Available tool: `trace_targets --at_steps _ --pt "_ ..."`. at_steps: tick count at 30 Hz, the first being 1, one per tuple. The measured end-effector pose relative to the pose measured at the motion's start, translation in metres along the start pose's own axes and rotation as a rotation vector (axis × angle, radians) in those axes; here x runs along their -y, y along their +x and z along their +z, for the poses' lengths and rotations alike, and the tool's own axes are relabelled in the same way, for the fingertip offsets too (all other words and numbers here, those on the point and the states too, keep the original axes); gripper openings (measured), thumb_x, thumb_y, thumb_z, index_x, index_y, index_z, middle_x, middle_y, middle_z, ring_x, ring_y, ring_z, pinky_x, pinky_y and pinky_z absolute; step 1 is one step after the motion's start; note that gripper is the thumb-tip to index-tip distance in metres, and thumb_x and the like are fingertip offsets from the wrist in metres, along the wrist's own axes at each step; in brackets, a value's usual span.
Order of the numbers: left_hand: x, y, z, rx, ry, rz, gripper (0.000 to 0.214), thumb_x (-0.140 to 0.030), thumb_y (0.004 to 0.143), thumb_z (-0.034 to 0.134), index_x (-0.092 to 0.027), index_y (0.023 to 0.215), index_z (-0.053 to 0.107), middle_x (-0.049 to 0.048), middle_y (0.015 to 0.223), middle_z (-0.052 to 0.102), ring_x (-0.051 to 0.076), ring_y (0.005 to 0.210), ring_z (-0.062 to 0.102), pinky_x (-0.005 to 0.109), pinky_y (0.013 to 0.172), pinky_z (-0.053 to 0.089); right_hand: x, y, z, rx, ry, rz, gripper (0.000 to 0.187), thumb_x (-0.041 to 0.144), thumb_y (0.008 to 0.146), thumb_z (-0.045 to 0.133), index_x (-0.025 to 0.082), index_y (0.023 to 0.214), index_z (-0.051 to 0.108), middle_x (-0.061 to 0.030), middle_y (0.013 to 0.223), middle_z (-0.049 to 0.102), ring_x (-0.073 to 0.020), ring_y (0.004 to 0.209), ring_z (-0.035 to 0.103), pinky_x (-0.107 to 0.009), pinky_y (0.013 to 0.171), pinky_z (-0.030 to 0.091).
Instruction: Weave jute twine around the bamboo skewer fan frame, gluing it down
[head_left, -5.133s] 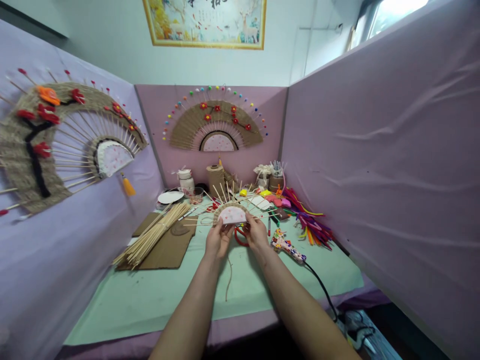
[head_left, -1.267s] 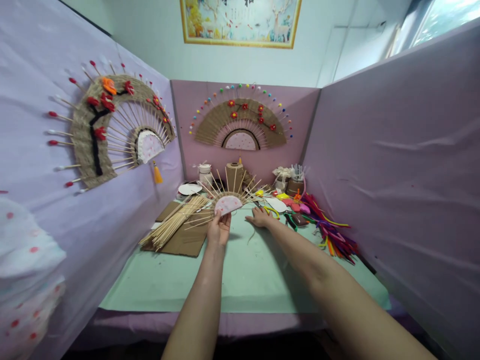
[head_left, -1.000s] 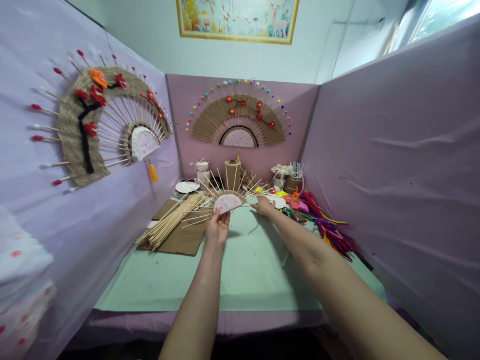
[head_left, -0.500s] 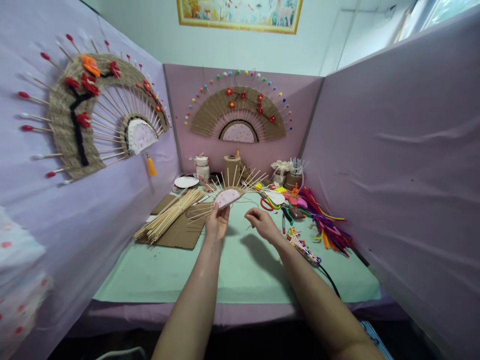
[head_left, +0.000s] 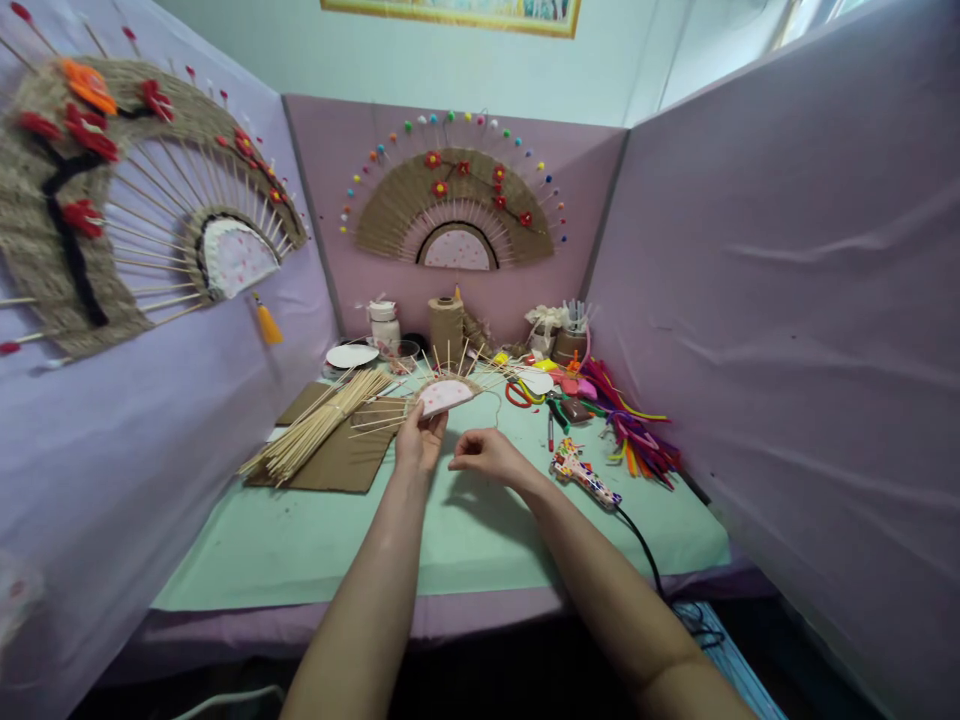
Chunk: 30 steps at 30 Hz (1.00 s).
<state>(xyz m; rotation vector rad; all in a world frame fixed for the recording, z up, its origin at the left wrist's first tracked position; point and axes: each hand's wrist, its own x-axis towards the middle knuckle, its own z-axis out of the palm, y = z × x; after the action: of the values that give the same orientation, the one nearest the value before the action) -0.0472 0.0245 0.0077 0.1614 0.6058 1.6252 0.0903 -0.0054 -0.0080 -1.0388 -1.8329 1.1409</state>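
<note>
My left hand [head_left: 420, 440] grips a small half-round fan base [head_left: 446, 397] by its lower edge, thumb in front. Pale dotted material covers its face, and thin wooden sticks [head_left: 375, 423] spread out from its curved side. A thin strand of twine [head_left: 499, 405] loops from the base's right end down toward my right hand [head_left: 484, 455]. That hand is closed in a pinch just right of and below the base, apart from it. The strand appears to run into the pinch; the fingers hide part of it.
A bundle of sticks [head_left: 319, 425] lies on cardboard [head_left: 341, 465] at left. To the right are a patterned glue gun [head_left: 589, 478] with a black cord, scissors [head_left: 519, 393] and pipe cleaners [head_left: 645, 440]. A twine spool [head_left: 446, 328] stands behind. Finished fans [head_left: 450, 205] hang on the partitions.
My right hand has moved left and slightly down, closer to my left hand. The left hand still holds the fan base. The camera view has shifted, showing more on the right.
</note>
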Motion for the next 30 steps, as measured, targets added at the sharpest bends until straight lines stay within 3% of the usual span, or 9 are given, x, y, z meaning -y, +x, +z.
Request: trace_targets --at_steps 9,15,20,26,30 --pt "0.003 -0.005 0.005 -0.032 0.021 -0.031 0.016 -0.012 0.092 0.049 -0.011 0.086 0.064 0.0049 0.073 0.07 0.012 0.068 0.069 0.024 0.07 0.06 -0.008 -0.004 0.004 0.0 0.204 0.021 0.009 0.025 0.076 0.058 0.017 0.072 0.06 0.0021 0.062 0.06 -0.0098 0.059 0.053 -0.022 0.061 0.042" --pt "0.005 -0.005 0.004 -0.034 0.044 -0.062 0.015 -0.012 0.091 0.05 -0.012 0.089 0.065 0.0053 0.074 0.07 0.012 0.07 0.068 0.026 0.074 0.06 -0.009 -0.006 0.006 -0.016 0.296 0.047 0.026 0.045 0.084 0.052 0.02 0.077 0.05 0.0018 0.068 0.059 -0.0096 0.057 0.055 -0.023 0.058 0.044" --pt "0.009 -0.002 0.001 -0.087 0.143 -0.155 0.014 -0.012 0.091 0.051 -0.012 0.093 0.065 0.0059 0.073 0.068 0.013 0.069 0.068 0.027 0.073 0.059 -0.008 -0.013 0.005 -0.028 0.189 -0.013 0.044 0.06 0.09 0.04 0.021 0.07 0.045 0.0028 0.059 0.054 -0.0092 0.052 0.047 -0.023 0.054 0.039" --pt "0.016 0.003 -0.006 -0.118 0.213 -0.217 0.016 -0.01 0.091 0.047 -0.012 0.094 0.062 0.006 0.073 0.067 0.014 0.065 0.067 0.026 0.066 0.059 -0.007 -0.017 0.009 0.057 0.059 -0.033 0.048 0.058 0.089 0.045 0.02 0.06 0.047 0.004 0.051 0.047 -0.0083 0.047 0.038 -0.023 0.048 0.03" --pt "0.02 -0.001 -0.009 -0.099 0.228 -0.286 0.014 -0.01 0.091 0.047 -0.01 0.096 0.061 0.0073 0.075 0.067 0.014 0.065 0.067 0.024 0.061 0.058 0.0 -0.022 0.005 -0.002 0.165 -0.082 0.036 0.047 0.084 0.055 0.02 0.062 0.047 0.0051 0.054 0.047 -0.0083 0.05 0.039 -0.022 0.05 0.03"
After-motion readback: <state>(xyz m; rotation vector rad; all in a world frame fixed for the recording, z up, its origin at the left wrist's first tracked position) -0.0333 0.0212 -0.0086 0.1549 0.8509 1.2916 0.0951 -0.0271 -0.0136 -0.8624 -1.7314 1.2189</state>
